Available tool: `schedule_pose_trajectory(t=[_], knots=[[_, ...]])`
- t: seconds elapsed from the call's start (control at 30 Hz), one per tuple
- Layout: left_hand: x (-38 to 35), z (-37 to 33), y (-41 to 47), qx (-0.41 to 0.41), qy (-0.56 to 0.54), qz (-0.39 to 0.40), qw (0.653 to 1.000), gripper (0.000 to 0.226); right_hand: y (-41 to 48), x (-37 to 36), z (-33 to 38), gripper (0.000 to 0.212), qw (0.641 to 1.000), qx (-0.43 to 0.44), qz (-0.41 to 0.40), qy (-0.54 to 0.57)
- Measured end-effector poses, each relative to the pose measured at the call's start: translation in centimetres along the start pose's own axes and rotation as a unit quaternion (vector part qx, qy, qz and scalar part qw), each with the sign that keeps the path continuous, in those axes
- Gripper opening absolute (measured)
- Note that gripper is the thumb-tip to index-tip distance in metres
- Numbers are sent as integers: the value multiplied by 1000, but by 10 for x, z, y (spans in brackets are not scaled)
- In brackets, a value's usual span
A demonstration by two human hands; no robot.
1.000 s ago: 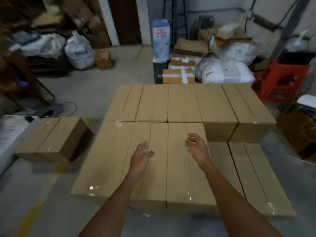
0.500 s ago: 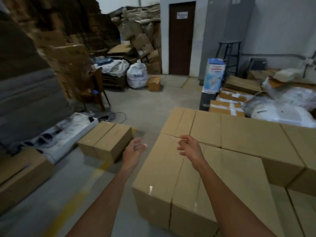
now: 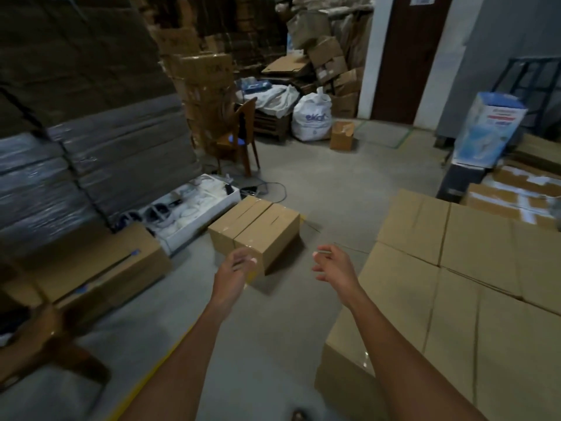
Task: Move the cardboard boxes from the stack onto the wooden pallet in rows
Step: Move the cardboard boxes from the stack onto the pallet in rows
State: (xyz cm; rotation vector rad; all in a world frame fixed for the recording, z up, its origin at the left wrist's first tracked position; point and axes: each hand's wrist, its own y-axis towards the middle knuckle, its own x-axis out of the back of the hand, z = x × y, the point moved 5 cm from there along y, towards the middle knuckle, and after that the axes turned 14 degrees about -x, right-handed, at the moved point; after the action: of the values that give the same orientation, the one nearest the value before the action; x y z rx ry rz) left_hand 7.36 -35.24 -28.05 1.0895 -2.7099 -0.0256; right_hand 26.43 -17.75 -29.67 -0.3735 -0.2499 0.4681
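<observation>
At nine o'clock, wrapped bundles [image 3: 91, 165] stand banked against the wall. A lone cardboard box [image 3: 258, 226] waits on the floor at twelve, just beyond the left hand [image 3: 233, 275]. The right hand [image 3: 332, 268] is level with it. Both are empty, fingers loosely curled, likely spread to flank it. At four o'clock the placed boxes [image 3: 470, 284] sit edge to edge, hiding whatever they rest on

Matt brown cardboard boxes in rows [image 3: 473, 287] carry glossy clear tape; a lone brown cardboard box [image 3: 255, 226] sits on the matt grey concrete floor [image 3: 334, 183]. Shiny plastic-wrapped flat cardboard stack [image 3: 76, 165]; brown wooden chair [image 3: 239, 132].
</observation>
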Motion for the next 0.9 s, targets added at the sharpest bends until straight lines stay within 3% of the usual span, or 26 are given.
schedule_pose_trajectory(t=[0.3,0.63,0.9], knots=[[51,78,169,49,22,-7,999,34,159,-106,32,28,998,-59,11,25],[84,112,373,73,31,3,997,40,321,-193,105,22,992,-118,2,36],[82,177,527,94,8,66,993,22,449,-252,134,20,986,-153,-29,59]])
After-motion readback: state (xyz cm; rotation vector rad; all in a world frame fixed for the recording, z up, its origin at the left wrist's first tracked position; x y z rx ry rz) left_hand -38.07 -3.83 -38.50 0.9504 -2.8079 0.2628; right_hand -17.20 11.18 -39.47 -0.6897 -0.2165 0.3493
